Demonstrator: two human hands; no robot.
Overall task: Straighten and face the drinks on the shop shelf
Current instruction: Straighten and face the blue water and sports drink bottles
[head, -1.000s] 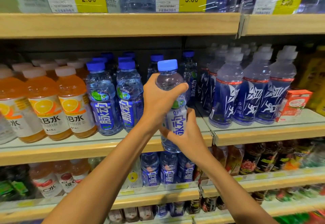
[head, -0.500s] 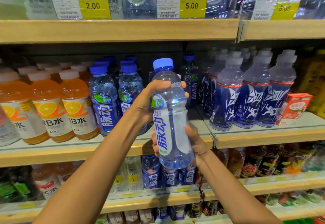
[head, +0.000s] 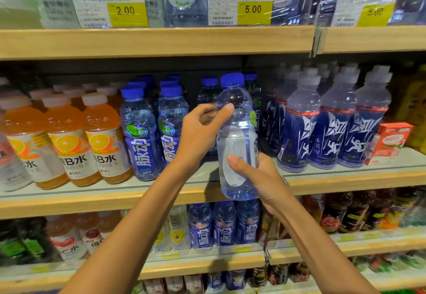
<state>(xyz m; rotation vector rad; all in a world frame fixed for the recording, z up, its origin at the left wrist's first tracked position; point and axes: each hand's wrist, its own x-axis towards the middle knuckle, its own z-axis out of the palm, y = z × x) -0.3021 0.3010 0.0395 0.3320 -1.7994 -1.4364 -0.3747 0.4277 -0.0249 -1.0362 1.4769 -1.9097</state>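
Observation:
A clear blue-capped drink bottle (head: pixel 237 118) is held upright in front of the middle shelf (head: pixel 115 199), its blue label turned away from me to the right. My right hand (head: pixel 260 178) grips its lower half from the right, thumb across the front. My left hand (head: pixel 198 134) holds its upper part from the left, with the thumb on the shoulder. Two matching blue-label bottles (head: pixel 140 132) stand faced on the shelf to the left, more behind them.
Orange drink bottles (head: pixel 66 141) fill the shelf's left. Dark blue sport bottles (head: pixel 332 123) and a red carton (head: pixel 389 141) stand on the right. Price tags (head: pixel 239 10) hang on the upper shelf. Lower shelves hold more bottles (head: pixel 223 224).
The bottle has been turned between both hands: its label faced me half a second ago and now faces away to the right. It has also moved back toward the shelf.

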